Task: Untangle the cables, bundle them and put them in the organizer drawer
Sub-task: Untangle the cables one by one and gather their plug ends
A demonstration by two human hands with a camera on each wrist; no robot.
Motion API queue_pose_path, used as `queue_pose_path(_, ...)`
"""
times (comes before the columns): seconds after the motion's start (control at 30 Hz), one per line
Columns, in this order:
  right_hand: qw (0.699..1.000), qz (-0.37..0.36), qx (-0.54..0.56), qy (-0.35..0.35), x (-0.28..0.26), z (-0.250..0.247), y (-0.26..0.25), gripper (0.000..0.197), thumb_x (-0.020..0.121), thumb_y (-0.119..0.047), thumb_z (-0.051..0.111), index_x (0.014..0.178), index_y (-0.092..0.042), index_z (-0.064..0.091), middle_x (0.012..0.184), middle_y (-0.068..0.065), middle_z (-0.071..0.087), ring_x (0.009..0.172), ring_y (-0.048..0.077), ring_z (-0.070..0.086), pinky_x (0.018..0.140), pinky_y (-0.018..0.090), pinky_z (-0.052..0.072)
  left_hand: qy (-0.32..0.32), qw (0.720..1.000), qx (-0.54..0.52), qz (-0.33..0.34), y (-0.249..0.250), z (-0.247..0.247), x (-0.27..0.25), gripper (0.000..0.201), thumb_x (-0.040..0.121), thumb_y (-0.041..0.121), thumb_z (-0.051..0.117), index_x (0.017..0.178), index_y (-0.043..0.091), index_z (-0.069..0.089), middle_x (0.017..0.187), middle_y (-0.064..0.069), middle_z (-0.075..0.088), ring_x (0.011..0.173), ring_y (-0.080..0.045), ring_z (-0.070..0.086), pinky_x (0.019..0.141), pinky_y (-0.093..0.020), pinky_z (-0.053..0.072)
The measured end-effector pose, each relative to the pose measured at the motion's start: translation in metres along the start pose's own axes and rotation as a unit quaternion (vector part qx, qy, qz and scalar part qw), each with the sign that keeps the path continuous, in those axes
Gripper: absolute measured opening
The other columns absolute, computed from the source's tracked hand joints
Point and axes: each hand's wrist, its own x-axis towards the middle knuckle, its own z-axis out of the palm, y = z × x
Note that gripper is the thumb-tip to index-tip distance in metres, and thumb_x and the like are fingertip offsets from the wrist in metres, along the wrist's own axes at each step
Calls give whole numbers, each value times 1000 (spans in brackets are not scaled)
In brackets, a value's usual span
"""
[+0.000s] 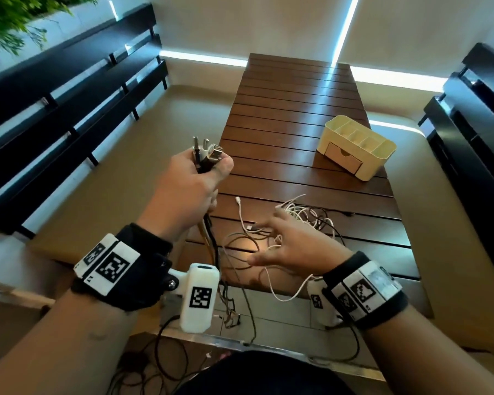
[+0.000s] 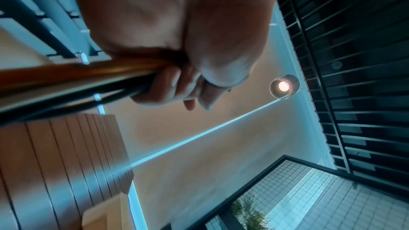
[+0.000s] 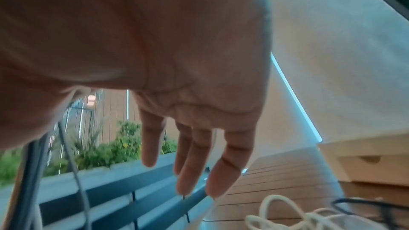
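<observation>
The cables (image 1: 285,223) lie in a loose tangle of white and dark strands on the near end of the table (image 1: 297,109), and several loops hang over the near edge toward the floor. My left hand (image 1: 188,189) is raised beside the table's left edge, clenched around a bunch of cable ends; the plugs (image 1: 207,151) stick up out of my fist and the strands drop down below it. In the left wrist view the fingers (image 2: 177,85) are curled tight on dark and orange strands. My right hand (image 1: 291,246) is spread flat just above the tangle, fingers (image 3: 192,155) straight and grasping nothing; whether the fingertips touch a strand I cannot tell, as that view is blurred. The organizer (image 1: 357,146) stands at the table's right edge, well apart from the tangle, with its drawer (image 1: 344,156) closed and facing me. Bare slats lie between tangle and organizer and run on to the far edge. Dark benches (image 1: 69,95) flank both sides.
</observation>
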Motion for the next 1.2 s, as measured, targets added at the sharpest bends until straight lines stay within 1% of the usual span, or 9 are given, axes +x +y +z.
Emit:
queue_pose_path(0.13,988,-104,115,-3,8,1,-30,86,73,-53,82,146,-41,37,152,-17,26,138,4,33,112,25,29,-49,998,-41,14,7,13,-15,35,98,22,59,107,-11,52,54,2,32,43,-13,29,43,-25,31)
queue_pose_path(0.27,977,-140,154,-49,15,18,-44,55,90,-44,69,140,-33,48,140,-14,49,127,3,49,111,31,41,-47,997,-64,20,14,15,-19,30,91,27,65,103,0,57,59,4,38,47,-13,31,46,-27,34)
queue_pose_path(0.33,970,-130,194,-69,14,26,-44,31,100,-40,56,124,-22,61,118,-8,67,109,6,64,102,37,51,-37,996,-76,-5,14,12,-19,15,98,16,60,108,5,56,62,4,39,49,-10,34,50,-25,37)
queue_pose_path(0.43,935,-44,322,-140,6,30,-44,32,106,-36,43,108,-10,61,91,0,73,88,15,71,85,40,58,-28,987,-141,-74,8,8,-17,11,99,7,48,109,7,53,61,5,36,51,-9,32,53,-26,34)
queue_pose_path(0.53,921,-23,352,-167,3,30,-40,33,105,-38,43,106,-9,59,88,5,73,89,24,72,79,45,59,-24,981,-162,-109,2,9,-17,12,102,9,44,112,7,50,62,4,35,51,-9,32,53,-24,35)
queue_pose_path(0.7,957,-42,270,-96,19,33,-11,17,97,-38,62,105,-23,65,109,-1,72,104,18,69,89,38,59,-34,981,-162,-98,-15,9,-17,11,105,15,44,113,8,47,60,6,38,52,-8,38,55,-23,39)
queue_pose_path(0.87,993,2,103,63,40,37,29,13,95,-32,66,85,-25,69,75,-12,63,67,1,56,71,24,46,-45,987,-109,-113,-35,4,-22,21,105,25,43,103,6,53,59,7,42,58,-12,45,65,-29,47)
queue_pose_path(1.0,991,14,-127,43,60,48,50,14,94,-22,60,93,-14,71,95,0,68,92,18,63,82,32,52,-42,991,-69,-109,-45,2,-23,19,105,26,43,102,9,53,59,7,46,65,-15,60,89,-41,53)
queue_pose_path(1.2,974,3,-226,30,86,57,57,22,92,-20,57,108,-13,71,124,3,63,115,25,59,94,33,48,-49,990,-60,-120,-56,-1,-23,12,104,21,46,103,11,53,63,5,50,63,-16,59,77,-40,55)
